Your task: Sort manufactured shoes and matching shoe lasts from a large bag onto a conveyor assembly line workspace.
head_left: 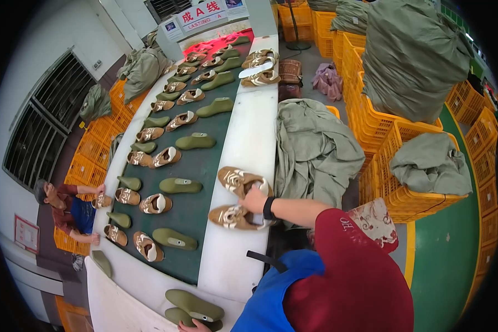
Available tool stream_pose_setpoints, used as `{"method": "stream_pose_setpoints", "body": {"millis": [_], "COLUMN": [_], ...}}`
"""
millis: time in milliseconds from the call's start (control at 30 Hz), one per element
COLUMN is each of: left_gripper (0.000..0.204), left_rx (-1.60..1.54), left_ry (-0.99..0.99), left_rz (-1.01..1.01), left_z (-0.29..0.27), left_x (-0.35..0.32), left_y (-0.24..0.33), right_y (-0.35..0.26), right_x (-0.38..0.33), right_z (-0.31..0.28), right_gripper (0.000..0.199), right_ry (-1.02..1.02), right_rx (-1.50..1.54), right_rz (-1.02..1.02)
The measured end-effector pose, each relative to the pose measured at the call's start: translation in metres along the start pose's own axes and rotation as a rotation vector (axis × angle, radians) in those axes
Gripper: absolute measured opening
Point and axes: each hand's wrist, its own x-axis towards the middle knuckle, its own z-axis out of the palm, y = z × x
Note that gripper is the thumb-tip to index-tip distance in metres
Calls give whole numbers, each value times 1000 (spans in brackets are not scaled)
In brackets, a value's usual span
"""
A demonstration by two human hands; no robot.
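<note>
My right hand (254,199), with a black band at the wrist, reaches onto the white side ledge. Its fingers are closed at the inner edge of a brown-and-white sneaker (232,178). A matching sneaker (229,217) lies just below, close to the fingertips. At the lower edge, my left hand (193,326) is partly cut off by the frame. Its fingers curl against a green shoe last (174,316), and a second green last (191,302) lies right above it.
A dark green conveyor belt (196,166) carries rows of sneakers and green lasts. Across it, a co-worker (74,210) touches a shoe. Grey-green cloth (310,149) lies beside the ledge. Yellow crates (393,160) stand at right. More sneakers (260,77) sit farther up the ledge.
</note>
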Motion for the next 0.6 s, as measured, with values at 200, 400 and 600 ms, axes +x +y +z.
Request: {"method": "stream_pose_setpoints", "body": {"millis": [200,400,600], "left_gripper": [40,70,69], "left_rx": [-434,-595,-606], "left_ry": [-364,-763,-780], "left_rz": [43,298,148], "left_z": [14,62,92], "left_x": [19,24,27], "left_y": [65,144,156], "right_y": [-74,-139,-114], "right_x": [13,22,26], "right_z": [-3,-1,-12], "right_gripper": [40,24,32], "right_ry": [-399,-202,-282], "right_rx": [433,520,733], "right_rz": [-522,-588,-725]}}
